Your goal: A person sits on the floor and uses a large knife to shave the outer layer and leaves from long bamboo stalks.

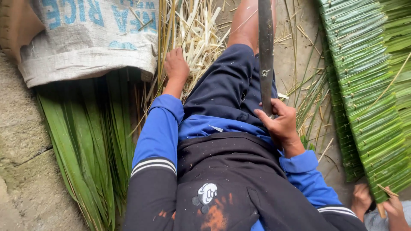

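Dark apron (231, 188) nearest, the right hand (280, 124) grips a long blade (266, 55) upright over the lap while the left hand (175, 68), fingers hidden, reaches into pale split stalks (197, 34), seemingly picking one for trimming.

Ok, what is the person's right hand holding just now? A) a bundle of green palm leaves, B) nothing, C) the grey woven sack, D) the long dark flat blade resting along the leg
D: the right hand is closed around the lower end of the long dark flat blade, which runs up along the leg, while the left hand reaches into the pale split stems.
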